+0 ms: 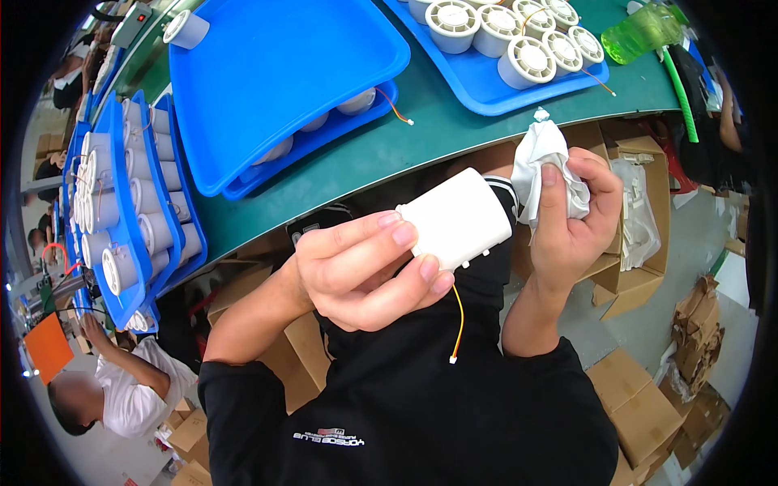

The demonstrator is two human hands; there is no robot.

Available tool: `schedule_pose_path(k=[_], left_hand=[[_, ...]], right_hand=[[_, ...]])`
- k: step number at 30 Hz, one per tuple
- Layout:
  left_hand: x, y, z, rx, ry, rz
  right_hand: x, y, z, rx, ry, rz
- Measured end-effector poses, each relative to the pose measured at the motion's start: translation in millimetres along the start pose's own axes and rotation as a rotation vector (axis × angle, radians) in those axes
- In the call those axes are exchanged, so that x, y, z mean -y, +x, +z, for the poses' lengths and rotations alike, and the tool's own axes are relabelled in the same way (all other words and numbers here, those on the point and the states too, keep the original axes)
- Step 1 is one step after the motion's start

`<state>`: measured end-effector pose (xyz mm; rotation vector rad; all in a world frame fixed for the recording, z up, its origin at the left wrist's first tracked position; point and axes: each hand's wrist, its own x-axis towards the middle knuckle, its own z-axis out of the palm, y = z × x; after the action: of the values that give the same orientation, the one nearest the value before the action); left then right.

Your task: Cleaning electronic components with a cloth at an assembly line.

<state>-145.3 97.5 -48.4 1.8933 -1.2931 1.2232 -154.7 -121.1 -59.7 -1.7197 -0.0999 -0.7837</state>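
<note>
The left hand [356, 271] pinches a white cylindrical housing [462, 219]; its long axis seems to point right, toward the apart right hand [567, 243], which grips white cloth [535, 150].

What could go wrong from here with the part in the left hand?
The left hand grips one end of the white cylindrical plastic housing with its fingertips, beyond the edge of the green tabletop, so it might slip and fall.

The thin yellow wire dangles loose and could snag.

The crumpled white cloth in the right hand might catch on the housing's small white pegs if rubbed there.
</note>
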Motion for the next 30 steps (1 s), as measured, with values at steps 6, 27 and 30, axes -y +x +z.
schedule_pose_path(k=[6,27,30], left_hand=[[-1.9,4.6,0.4,-0.015,-0.026,-0.098],[0.6,4.3,3.6,0.044,0.041,-0.136],[1.7,0.2,2.0,0.035,0.064,-0.082]], right_hand=[[-2.2,0.0,-2.1,0.004,-0.011,-0.008],[37.5,4.8,18.3,0.289,0.129,-0.481],[37.1,10.6,17.3,0.303,-0.086,-0.456]])
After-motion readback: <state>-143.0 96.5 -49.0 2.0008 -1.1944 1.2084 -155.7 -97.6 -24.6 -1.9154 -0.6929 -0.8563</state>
